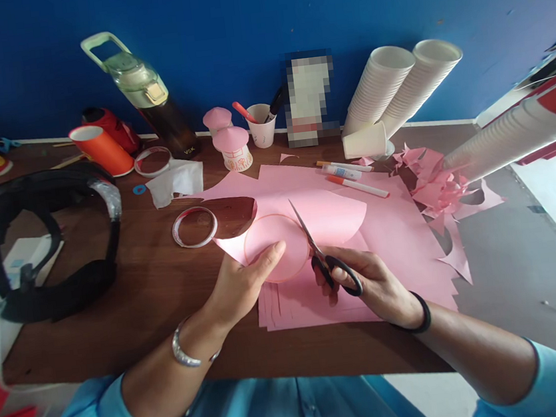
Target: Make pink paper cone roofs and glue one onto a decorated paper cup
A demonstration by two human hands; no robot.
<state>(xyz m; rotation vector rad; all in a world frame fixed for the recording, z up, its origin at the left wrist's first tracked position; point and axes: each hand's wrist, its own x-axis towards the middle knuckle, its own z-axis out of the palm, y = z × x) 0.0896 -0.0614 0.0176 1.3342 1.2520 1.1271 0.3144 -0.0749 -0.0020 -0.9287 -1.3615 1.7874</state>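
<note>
A sheet of pink paper (293, 257) with an orange circle drawn on it is gripped in my left hand (246, 279), thumb on top, the other fingers hidden beneath. Black-handled scissors (317, 249) are in my right hand (374, 284), with fingers through the loops. Their blades point up and away, lying along the right side of the drawn circle. Part of the sheet curls up beyond the blades. Under both hands lies a stack of pink paper sheets (393, 249) on the brown table (165, 322).
Markers (358, 186) and a glue stick (341, 172) lie behind the stack. Pink scraps (435, 180) and stacked paper cups (379, 86) stand right. Left are a tape roll (194, 227), black headgear (51, 247) and a bottle (156, 108). Small cups with pink cone roofs (234, 150) stand behind.
</note>
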